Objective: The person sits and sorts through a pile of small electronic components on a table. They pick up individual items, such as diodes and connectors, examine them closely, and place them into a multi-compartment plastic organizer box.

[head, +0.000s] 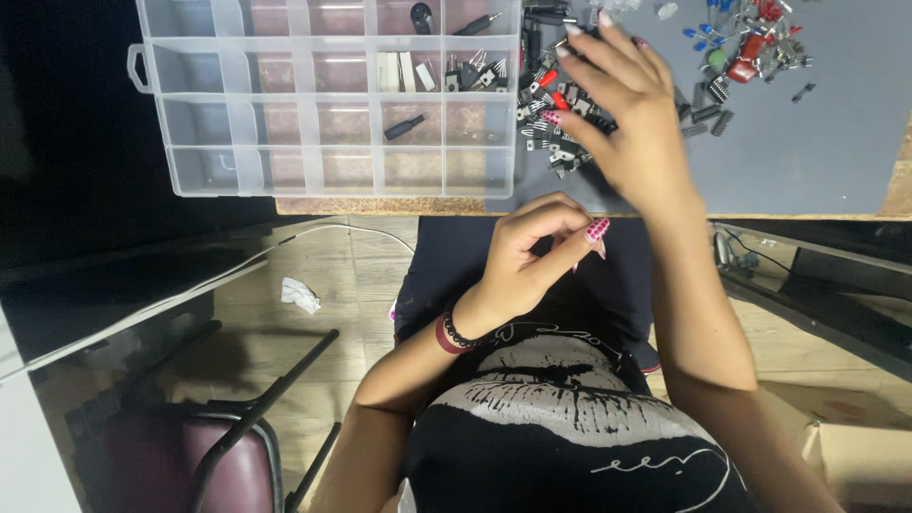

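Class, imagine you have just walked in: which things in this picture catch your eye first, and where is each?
First, the right hand spread over a pile of small electronic parts on the grey mat. Left of it lies a clear plastic organiser box, mostly empty. Below the table edge, the left hand is curled, with patterned pink nails.

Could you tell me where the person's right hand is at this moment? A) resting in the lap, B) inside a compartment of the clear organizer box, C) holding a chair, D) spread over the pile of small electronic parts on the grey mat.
D: the right hand is spread over the pile of small electronic parts on the grey mat.
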